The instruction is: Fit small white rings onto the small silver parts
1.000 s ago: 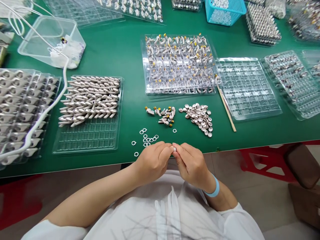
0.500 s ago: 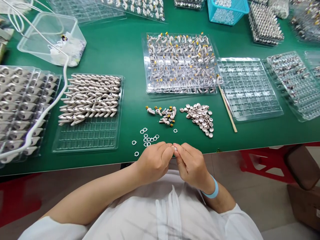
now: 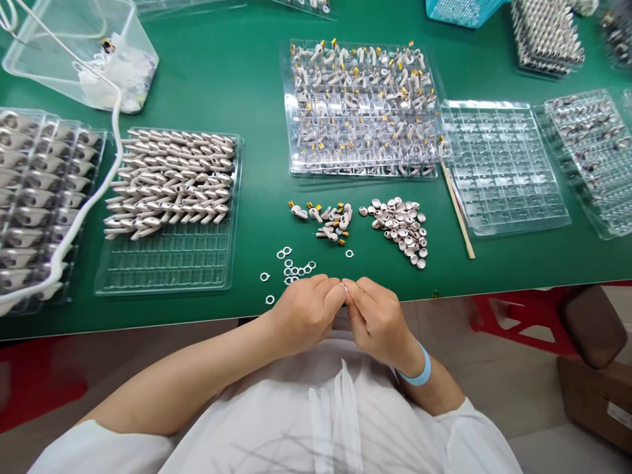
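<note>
My left hand [image 3: 309, 313] and my right hand [image 3: 378, 319] meet fingertip to fingertip at the table's front edge. Both are closed, pinching a small whitish part [image 3: 345, 288] between them; the fingers hide most of it. Just beyond my left hand several thin white rings [image 3: 295, 270] lie loose. A single white ring [image 3: 349, 253] rests apart, above the fingertips. Further up is a small heap of earbud-shaped parts [image 3: 328, 222] with gold tabs. To its right lies a pile of small silvery oval caps [image 3: 401, 229].
Clear trays of earbud-shaped parts [image 3: 363, 108] stand at the back. Left are a tray of beige stem-like pieces [image 3: 170, 181], a trailing white cable [image 3: 93, 207] and a plastic tub [image 3: 143, 72]. A thin wooden stick [image 3: 459, 214] lies beside a clear tray [image 3: 508, 168] on the right.
The camera view has shifted slightly, so the table items appear displaced. Both hands keep nearly the same pinch, and less of the whitish part shows between the fingertips.
</note>
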`<move>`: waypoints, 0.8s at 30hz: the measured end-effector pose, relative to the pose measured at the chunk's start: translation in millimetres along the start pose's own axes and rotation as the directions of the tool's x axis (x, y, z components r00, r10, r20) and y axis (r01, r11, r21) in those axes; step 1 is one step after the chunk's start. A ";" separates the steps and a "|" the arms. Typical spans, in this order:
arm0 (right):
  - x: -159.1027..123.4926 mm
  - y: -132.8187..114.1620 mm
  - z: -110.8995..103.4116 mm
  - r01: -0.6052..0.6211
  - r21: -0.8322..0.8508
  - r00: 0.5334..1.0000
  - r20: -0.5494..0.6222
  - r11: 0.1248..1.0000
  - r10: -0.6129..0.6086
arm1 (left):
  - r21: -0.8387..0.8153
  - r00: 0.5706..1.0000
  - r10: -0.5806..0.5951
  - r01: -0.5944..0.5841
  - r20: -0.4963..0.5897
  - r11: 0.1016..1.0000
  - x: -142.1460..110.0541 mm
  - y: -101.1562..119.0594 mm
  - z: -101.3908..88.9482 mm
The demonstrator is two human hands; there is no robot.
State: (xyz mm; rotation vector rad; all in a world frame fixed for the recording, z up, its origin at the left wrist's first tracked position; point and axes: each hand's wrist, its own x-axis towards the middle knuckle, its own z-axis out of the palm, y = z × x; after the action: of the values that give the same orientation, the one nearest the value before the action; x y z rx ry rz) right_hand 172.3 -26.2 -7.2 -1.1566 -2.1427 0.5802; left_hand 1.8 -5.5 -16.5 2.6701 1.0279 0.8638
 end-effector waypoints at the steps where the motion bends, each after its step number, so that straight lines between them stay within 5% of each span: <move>1: 0.2 0.2 0.1 0.000 0.003 1.000 0.001 1.000 0.000 | 0.002 1.000 0.002 -0.002 0.004 1.000 0.2 -0.3 -0.3; 18: 1.5 2.9 1.6 0.008 -0.021 1.000 0.024 1.000 -0.007 | 0.002 1.000 0.003 -0.003 0.030 1.000 -1.6 -2.9 1.6; 24: 2.1 -3.0 -5.7 0.005 0.035 1.000 -0.027 0.999 -0.004 | -0.049 0.997 0.010 -0.014 -0.080 0.999 4.1 -0.4 -7.7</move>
State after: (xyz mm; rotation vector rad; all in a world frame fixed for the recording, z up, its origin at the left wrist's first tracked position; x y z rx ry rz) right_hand 173.7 -25.5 -0.6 -1.1336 -2.1034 0.5946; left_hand -0.3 -3.0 -8.4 2.6224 0.9945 0.9922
